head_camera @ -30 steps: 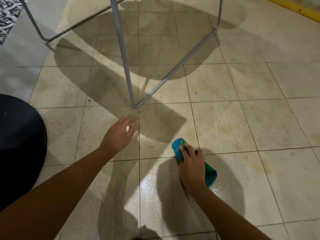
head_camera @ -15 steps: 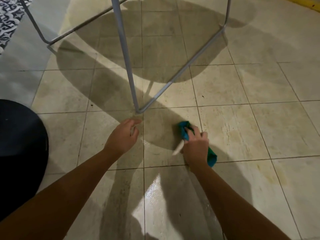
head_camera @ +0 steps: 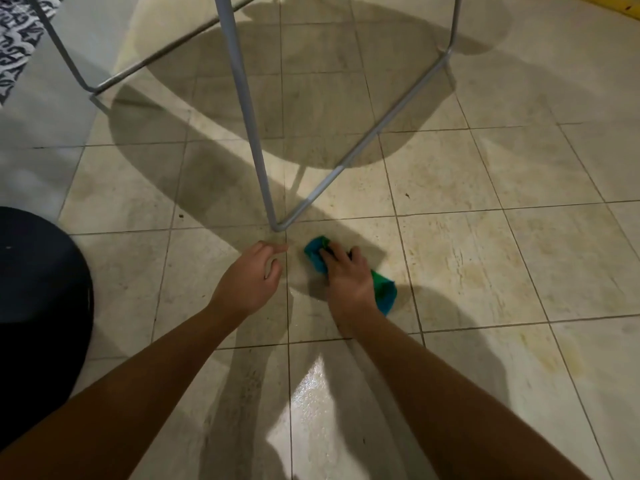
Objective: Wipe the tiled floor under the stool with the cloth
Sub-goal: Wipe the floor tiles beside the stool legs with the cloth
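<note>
While the right hand (head_camera: 347, 279) grips the cloth (head_camera: 383, 291), the left hand (head_camera: 250, 279) hangs relaxed, empty

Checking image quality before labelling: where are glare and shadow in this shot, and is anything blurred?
Head view: bright glare on the glossy floor near the bottom centre; the stool casts a wide round shadow over the tiles beneath it; the cloth and the right hand on it look sharp, no obvious blur.
</note>
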Tool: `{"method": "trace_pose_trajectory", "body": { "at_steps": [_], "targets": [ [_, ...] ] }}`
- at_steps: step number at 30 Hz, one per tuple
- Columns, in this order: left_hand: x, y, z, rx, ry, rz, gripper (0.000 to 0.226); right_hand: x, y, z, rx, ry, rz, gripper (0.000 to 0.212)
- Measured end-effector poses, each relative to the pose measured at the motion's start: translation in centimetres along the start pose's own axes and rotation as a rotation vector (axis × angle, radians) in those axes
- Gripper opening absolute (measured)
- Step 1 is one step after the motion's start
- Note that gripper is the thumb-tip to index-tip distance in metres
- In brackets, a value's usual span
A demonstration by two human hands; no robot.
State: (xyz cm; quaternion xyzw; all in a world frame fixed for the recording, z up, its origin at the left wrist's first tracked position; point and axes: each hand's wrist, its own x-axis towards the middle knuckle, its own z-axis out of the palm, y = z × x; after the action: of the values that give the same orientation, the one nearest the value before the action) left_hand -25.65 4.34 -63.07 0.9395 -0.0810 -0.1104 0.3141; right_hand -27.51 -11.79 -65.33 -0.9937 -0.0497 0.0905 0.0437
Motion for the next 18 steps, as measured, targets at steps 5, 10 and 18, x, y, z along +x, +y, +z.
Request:
{"method": "trace_pose_trajectory", "body": {
  "at_steps": [5,10,18],
  "targets": [
    [-0.2,-0.4,-0.4,0.014,0.006,-0.002,0.036,-0.5,4.6,0.3,0.025,0.043,0.232,0.052],
    [0.8,0.1,-0.3,0.003,0.022,-0.014,0.035,-5.4,1.8,0.4,-0.107,-0.037,0.150,0.058],
    [0.8,0.9,0.5,0.047,-0.002,0.039,0.036,-0.4,-1.2,1.0,0.116,0.023,0.064,0.058]
  ]
}}
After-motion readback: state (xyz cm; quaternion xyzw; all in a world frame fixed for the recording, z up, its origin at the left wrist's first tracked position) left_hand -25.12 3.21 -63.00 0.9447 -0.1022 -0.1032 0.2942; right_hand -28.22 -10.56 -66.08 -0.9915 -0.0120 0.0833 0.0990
